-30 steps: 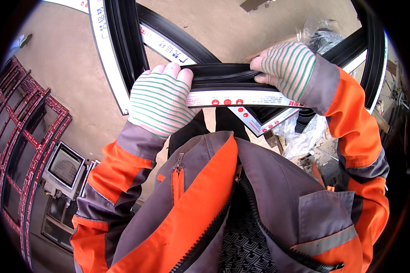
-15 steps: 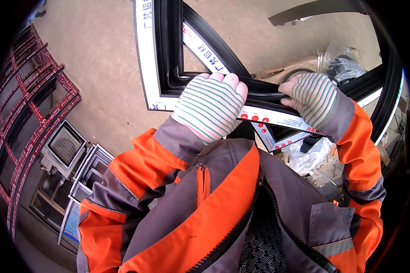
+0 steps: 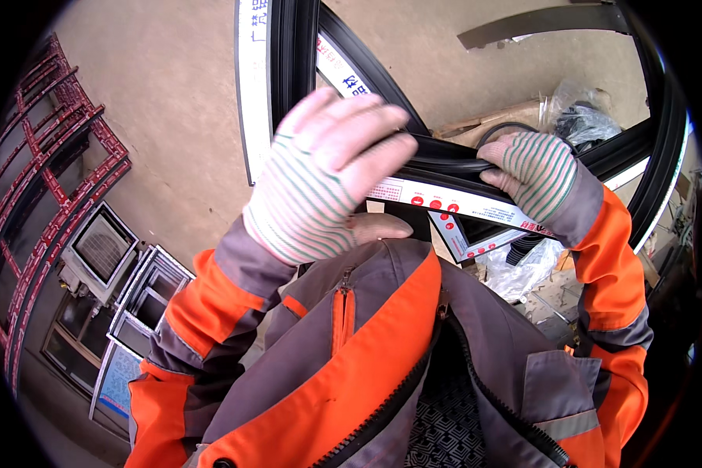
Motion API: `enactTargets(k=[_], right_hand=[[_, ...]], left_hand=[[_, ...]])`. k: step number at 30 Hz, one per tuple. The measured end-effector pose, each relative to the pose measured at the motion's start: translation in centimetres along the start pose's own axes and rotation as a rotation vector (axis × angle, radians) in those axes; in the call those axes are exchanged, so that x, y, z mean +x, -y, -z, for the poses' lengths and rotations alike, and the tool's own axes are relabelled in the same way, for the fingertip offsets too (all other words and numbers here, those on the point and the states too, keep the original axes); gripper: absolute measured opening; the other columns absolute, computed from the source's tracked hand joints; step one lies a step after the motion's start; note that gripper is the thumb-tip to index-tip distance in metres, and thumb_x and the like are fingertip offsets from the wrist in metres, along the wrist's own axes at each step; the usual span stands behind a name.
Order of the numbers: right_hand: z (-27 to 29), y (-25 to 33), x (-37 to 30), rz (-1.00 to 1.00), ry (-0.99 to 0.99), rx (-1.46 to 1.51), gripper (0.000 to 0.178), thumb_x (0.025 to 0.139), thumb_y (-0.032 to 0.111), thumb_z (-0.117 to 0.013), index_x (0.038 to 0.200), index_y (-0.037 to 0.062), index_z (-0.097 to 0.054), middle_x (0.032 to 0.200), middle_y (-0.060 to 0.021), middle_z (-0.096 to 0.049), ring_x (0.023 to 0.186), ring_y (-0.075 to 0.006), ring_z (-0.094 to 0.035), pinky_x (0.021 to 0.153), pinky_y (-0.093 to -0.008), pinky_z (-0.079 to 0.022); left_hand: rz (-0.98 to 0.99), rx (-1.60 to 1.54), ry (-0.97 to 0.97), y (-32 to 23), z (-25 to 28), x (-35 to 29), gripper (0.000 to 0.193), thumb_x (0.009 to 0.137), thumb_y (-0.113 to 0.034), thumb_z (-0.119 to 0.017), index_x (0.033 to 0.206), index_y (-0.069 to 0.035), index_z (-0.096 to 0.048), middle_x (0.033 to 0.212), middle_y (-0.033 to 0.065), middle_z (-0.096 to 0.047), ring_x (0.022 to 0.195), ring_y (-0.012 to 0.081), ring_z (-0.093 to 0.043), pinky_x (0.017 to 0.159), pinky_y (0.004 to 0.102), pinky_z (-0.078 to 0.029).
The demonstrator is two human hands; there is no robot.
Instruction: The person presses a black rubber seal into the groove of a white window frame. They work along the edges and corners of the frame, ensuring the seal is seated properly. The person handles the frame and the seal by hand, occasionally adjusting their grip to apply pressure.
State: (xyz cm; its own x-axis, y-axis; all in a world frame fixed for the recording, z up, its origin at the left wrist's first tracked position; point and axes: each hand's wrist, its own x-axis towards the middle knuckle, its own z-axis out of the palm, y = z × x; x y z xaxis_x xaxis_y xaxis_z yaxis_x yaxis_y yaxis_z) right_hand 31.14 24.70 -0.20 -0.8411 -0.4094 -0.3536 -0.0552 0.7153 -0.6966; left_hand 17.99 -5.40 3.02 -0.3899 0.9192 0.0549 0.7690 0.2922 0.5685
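A black window frame (image 3: 295,54) lies in front of me, its sides covered by white protective film (image 3: 472,207) with red and blue print. My left hand (image 3: 320,175), in a white and green striped glove, is over the frame's near left corner and hides it. Its fingers are stretched and the thumb stands apart, with nothing held. At the near bar, my right hand (image 3: 538,171), gloved alike, pinches a thin black rubber strip (image 3: 464,165) that lies along the bar. Beyond that hand a black loop (image 3: 491,131) curves up; whether it is the same strip I cannot tell.
Clear plastic wrapping (image 3: 585,113) lies on the floor inside the frame, more (image 3: 515,273) below it. Red-wrapped metal framework (image 3: 58,187) stands at the left, near a boxy outdoor unit (image 3: 101,246) and leaning small frames (image 3: 152,292). A dark curved strip (image 3: 538,22) lies at the far right.
My left hand has come off the near bar, moving left and opening its fingers. The right hand has stayed at the bar with its pinch.
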Motion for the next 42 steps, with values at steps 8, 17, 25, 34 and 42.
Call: enactTargets(k=[8,17,25,34,42], right_hand=[[0.1,0.8,2.0,-0.035,0.125,-0.006,0.025,0.095,0.021,-0.076,0.110,0.0022,-0.071,0.092,-0.0168,-0.069,0.087,-0.0376,-0.070,0.079,-0.0446,-0.057],[0.0,2.2,4.4,-0.100,0.207,0.049,0.029,0.098,0.027,-0.073,0.115,0.0032,-0.071,0.092,-0.0171,-0.071,0.089,-0.0372,-0.071,0.080,-0.0456,-0.057],[-0.8,1.9,5.3,0.039,0.103,0.028,0.022,0.099,0.025,-0.072,0.103,0.0041,-0.069,0.085,-0.0165,-0.070,0.082,-0.0365,-0.072,0.075,-0.0449,-0.058],[-2.5,1.8,5.9,0.100,0.001,0.046,0.022,0.093,0.022,-0.077,0.103,0.0039,-0.068,0.076,-0.0159,-0.063,0.075,-0.0386,-0.067,0.069,-0.0467,-0.054],[-1.8,2.1,6.5,0.007,0.188,0.023,0.023,0.092,0.020,-0.076,0.108,0.0052,-0.069,0.088,-0.0129,-0.069,0.085,-0.0351,-0.070,0.076,-0.0465,-0.055]], left_hand=[[1.065,-0.994,-0.302,9.3,-1.1,-6.4,0.069,0.112,-0.056,-0.050,0.152,0.000,-0.053,0.130,0.0126,-0.071,0.115,0.0173,-0.071,0.102,0.0317,-0.058],[0.995,-1.235,-0.210,9.3,-1.4,-5.6,0.083,0.109,-0.068,-0.041,0.155,0.001,-0.048,0.134,0.0216,-0.068,0.115,0.0292,-0.074,0.100,0.0411,-0.064],[0.947,-1.236,-0.203,8.6,-1.2,-4.9,0.074,0.111,-0.061,-0.043,0.156,-0.002,-0.046,0.132,0.0222,-0.069,0.115,0.0295,-0.074,0.099,0.0416,-0.065],[1.030,-1.244,-0.215,8.3,-0.4,-4.8,0.071,0.111,-0.062,-0.044,0.149,-0.003,-0.058,0.127,0.0115,-0.073,0.111,0.0186,-0.073,0.099,0.0326,-0.060],[1.048,-1.280,-0.246,8.6,-0.9,-5.2,0.069,0.113,-0.059,-0.041,0.149,-0.002,-0.057,0.129,0.0119,-0.073,0.113,0.0176,-0.072,0.102,0.0320,-0.058]])
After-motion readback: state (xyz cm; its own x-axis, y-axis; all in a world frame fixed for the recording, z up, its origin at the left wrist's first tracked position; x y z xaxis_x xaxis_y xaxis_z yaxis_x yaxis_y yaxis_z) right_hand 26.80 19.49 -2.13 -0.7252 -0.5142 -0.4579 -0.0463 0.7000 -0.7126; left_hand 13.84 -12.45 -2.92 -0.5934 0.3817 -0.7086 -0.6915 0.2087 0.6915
